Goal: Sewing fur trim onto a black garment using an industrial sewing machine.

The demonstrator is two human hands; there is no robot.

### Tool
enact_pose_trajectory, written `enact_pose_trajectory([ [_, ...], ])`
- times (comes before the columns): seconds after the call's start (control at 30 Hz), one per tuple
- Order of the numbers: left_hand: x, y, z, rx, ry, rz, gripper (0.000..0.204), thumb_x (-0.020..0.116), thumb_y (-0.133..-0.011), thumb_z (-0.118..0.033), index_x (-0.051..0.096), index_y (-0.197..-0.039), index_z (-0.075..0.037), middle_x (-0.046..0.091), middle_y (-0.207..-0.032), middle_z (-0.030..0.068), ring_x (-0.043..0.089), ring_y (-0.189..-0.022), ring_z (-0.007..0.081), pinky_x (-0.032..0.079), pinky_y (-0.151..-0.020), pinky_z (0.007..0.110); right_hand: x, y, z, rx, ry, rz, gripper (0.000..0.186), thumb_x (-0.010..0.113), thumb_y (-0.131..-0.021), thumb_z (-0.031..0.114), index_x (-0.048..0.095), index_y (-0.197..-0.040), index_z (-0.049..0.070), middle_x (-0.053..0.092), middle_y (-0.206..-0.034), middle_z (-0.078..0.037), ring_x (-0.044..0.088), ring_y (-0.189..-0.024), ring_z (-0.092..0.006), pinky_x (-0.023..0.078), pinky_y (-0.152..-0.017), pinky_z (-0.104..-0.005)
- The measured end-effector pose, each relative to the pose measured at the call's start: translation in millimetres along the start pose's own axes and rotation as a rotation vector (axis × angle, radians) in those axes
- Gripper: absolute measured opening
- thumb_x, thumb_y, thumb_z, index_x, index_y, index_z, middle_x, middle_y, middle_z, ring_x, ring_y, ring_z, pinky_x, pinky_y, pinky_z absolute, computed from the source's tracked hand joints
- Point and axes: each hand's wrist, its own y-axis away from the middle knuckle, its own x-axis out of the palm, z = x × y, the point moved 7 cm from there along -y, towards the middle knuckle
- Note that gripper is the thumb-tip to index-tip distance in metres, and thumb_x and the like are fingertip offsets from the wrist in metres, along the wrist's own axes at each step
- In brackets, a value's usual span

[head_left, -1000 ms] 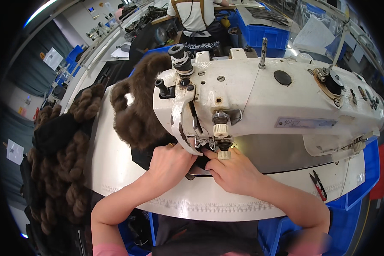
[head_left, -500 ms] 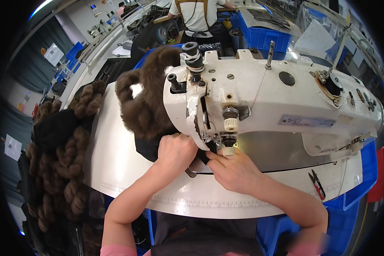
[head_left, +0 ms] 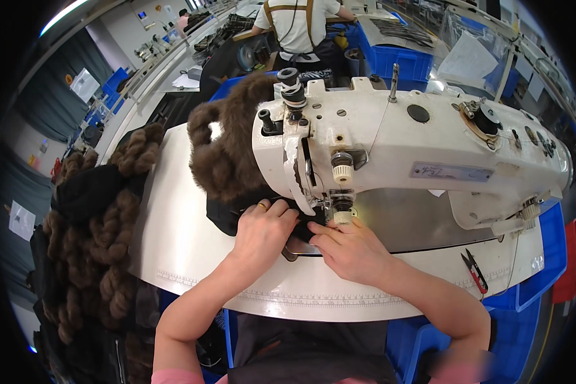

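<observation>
My left hand (head_left: 265,230) curls over black fabric (head_left: 224,216) left of the needle of a white sewing machine (head_left: 381,141), a gold ring on one finger. My right hand (head_left: 352,249) grips the same fabric at the needle, its fingertips partly hidden by the machine's tension knob. Brown fur (head_left: 227,153), attached to or lying on the black fabric, bunches behind the machine head. The needle and presser foot are mostly hidden.
Red-handled thread snips (head_left: 475,272) lie right on the white table (head_left: 173,243). Piled fur and black garments (head_left: 96,249) hang at the left. Blue bins (head_left: 544,256) sit right and below. A co-worker (head_left: 294,29) stands beyond the machine, beside another blue bin (head_left: 393,57).
My left hand has shifted slightly, and its fingers now show curled left of the machine head. My right hand stays at the needle. The fur appears a little further right, along with the view.
</observation>
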Motion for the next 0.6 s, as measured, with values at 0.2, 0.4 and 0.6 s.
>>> enact_pose_trajectory([
  [0.2,1.1,-4.1,-1.6,-0.059,-0.023,0.005,0.010,0.074,-0.077,-0.011,0.069,-0.084,-0.007,0.065,-0.083,0.0091,0.064,-0.073,0.0294,0.051,-0.065,0.039,-1.0,-1.4,0.6,-0.001,-0.008,-0.001,0.021,0.064,-0.075,0.008,0.063,-0.095,0.005,0.067,-0.115,-0.008,0.056,-0.091,-0.0231,0.048,-0.080,-0.0361],
  [0.4,11.2,-11.5,4.7,-0.095,0.002,0.068,0.011,0.073,-0.076,-0.014,0.066,-0.081,-0.007,0.064,-0.081,0.0116,0.064,-0.065,0.0311,0.050,-0.056,0.041,-1.1,0.2,0.6,-0.009,-0.004,-0.031,0.020,0.064,-0.075,0.008,0.063,-0.094,0.005,0.068,-0.114,-0.007,0.056,-0.092,-0.0223,0.047,-0.080,-0.0354],
  [0.6,11.9,-7.2,-10.6,0.179,0.017,0.032,0.017,0.073,-0.072,-0.015,0.064,-0.084,-0.007,0.062,-0.081,0.0076,0.062,-0.058,0.0242,0.050,-0.051,0.036,-1.9,-0.4,0.3,-0.009,-0.019,-0.021,0.015,0.065,-0.075,0.009,0.063,-0.089,0.005,0.067,-0.103,-0.006,0.056,-0.093,-0.0222,0.047,-0.078,-0.0353],
])
